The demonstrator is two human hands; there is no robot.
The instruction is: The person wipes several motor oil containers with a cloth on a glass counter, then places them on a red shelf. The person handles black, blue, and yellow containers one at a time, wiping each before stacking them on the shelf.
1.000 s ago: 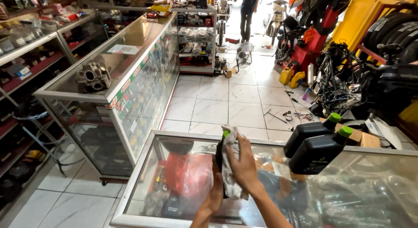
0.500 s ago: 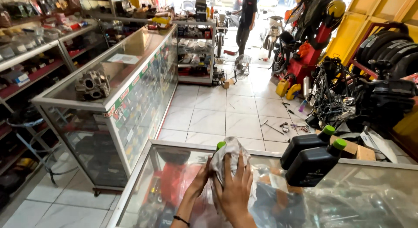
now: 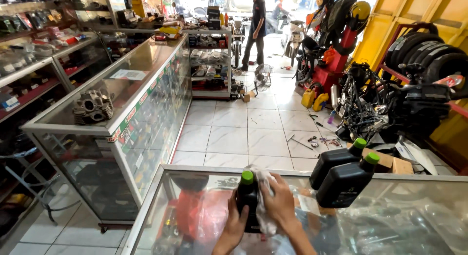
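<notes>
Black bottle (image 3: 247, 202), green cap, upright on glass table (image 3: 390, 221). Left hand (image 3: 236, 220) grips body; right hand (image 3: 279, 202) presses cloth (image 3: 263, 196) against side. Steady base, wipe firmly.

Glossy black plastic bottle (image 3: 247, 201) with green cap, crinkled clear plastic wrap (image 3: 263, 206), smooth reflective glass counter (image 3: 390, 226), aluminium-edged.

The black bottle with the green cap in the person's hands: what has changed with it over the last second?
The black bottle was held up off the glass counter with the clear plastic wrap over it; now it stands lower, upright on the glass, green cap bare. The left hand grips its side and the right hand presses the wrap against it. The two other black bottles stayed put on the counter.
</notes>
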